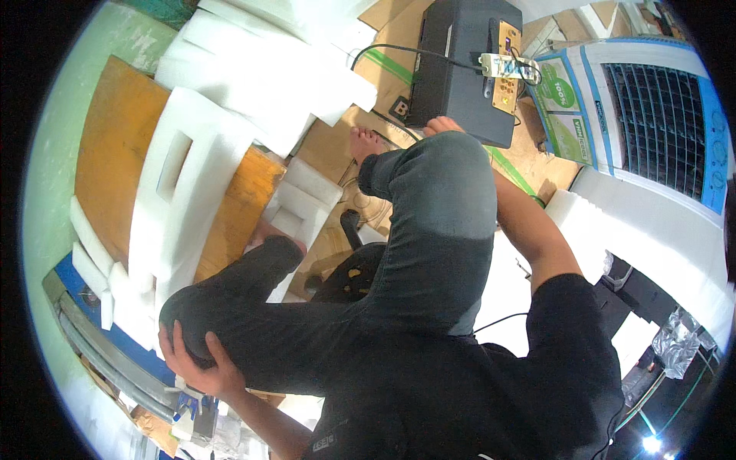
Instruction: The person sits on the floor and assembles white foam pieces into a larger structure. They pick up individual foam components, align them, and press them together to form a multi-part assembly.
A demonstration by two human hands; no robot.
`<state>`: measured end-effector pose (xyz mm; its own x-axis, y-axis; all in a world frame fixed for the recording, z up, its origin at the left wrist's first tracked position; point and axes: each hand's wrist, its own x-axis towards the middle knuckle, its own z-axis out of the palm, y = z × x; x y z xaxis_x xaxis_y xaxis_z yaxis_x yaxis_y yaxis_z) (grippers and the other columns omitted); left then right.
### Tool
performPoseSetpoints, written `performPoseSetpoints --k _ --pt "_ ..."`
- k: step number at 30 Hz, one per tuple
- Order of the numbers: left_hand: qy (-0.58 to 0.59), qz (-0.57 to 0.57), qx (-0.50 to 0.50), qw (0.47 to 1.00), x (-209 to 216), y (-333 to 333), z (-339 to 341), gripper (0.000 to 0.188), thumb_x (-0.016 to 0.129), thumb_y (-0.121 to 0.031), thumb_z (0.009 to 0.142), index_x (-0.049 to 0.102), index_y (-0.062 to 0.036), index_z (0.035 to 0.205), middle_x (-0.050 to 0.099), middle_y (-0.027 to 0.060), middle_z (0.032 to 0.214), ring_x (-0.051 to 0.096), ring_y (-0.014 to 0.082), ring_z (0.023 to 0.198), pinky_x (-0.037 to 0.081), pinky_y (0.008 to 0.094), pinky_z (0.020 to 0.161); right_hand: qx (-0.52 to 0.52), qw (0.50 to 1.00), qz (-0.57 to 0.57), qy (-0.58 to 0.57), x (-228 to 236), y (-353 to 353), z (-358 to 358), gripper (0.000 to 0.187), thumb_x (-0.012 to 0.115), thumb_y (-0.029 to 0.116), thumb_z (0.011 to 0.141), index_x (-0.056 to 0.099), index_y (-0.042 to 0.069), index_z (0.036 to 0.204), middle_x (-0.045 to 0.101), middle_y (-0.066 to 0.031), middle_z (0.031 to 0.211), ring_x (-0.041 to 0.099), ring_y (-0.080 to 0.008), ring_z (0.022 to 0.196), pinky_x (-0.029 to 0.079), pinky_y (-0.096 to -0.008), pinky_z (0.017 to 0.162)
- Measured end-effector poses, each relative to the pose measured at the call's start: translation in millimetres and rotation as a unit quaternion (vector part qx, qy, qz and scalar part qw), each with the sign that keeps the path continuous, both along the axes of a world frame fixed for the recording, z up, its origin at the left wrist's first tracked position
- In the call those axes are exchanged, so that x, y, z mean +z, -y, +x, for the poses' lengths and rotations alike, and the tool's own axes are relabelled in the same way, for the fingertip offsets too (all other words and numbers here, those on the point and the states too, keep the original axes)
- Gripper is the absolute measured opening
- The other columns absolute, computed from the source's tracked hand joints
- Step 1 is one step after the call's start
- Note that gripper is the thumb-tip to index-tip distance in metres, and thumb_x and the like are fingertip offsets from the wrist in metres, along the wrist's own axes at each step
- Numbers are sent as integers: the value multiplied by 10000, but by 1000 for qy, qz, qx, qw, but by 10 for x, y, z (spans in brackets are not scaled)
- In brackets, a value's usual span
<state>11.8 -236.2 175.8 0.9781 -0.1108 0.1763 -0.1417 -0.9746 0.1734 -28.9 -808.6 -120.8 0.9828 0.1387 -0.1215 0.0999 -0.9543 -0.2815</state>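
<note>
My left hand (201, 372) lies on my bent left knee (188, 330), fingers spread and holding nothing. Beyond my right knee (452, 165), my right hand (443, 125) shows only in part. The knee covers most of its fingers, so I cannot tell whether they are closed on anything. Closest to that hand is a large black speaker-like box (460, 96) with a gold control panel (506, 69). A white power strip (510, 67) lies across the panel, with a black cable (418, 51) running left from it.
White foam sheets (253, 77) are piled at the far left, and a cut foam piece (184, 169) leans over a wooden board (115, 153). A blue and white boxed appliance with a dark grille (652, 115) stands at the right. My bare foot (368, 142) rests on cardboard.
</note>
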Motion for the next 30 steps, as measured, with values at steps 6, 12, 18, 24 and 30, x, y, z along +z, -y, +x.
performPoseSetpoints --k 6,12,18,24,30 --pt "-13 11 -5 1000 33 26 6 457 709 -222 967 627 -49 1382 520 213 1514 465 380 1414 343 511 1184 -179 959 -142 170 895 628 70 367 785 236 816 681 77 1131 647 -108 1153 591 -303 1127 423 -475 1063" --pt "-15 30 -1 999 36 68 57 454 699 -222 977 625 -61 1394 521 199 1523 466 370 1419 326 512 1196 -34 894 -408 184 1063 1403 639 321 675 201 897 681 61 1186 681 -91 1138 605 -265 1200 239 -540 1258" --pt "-16 28 -25 999 39 219 135 456 707 -204 963 626 -51 1385 513 210 1519 471 381 1402 339 498 1188 18 897 -438 -51 922 1635 1075 264 704 200 873 716 117 1123 729 -41 1004 666 -228 1126 185 -532 1284" --pt "-18 29 -26 999 65 284 142 452 710 -204 962 629 -50 1379 512 200 1516 466 377 1402 346 493 1184 78 892 -399 -199 1157 1274 683 250 823 256 763 767 152 984 754 -45 933 689 -218 1080 150 -514 1295" --pt "-22 38 -24 999 30 259 128 447 711 -186 957 631 -50 1376 516 193 1513 470 373 1400 350 486 1184 122 912 -368 -135 958 1023 471 269 790 315 785 760 132 979 753 -49 971 685 -225 1084 192 -549 1275"
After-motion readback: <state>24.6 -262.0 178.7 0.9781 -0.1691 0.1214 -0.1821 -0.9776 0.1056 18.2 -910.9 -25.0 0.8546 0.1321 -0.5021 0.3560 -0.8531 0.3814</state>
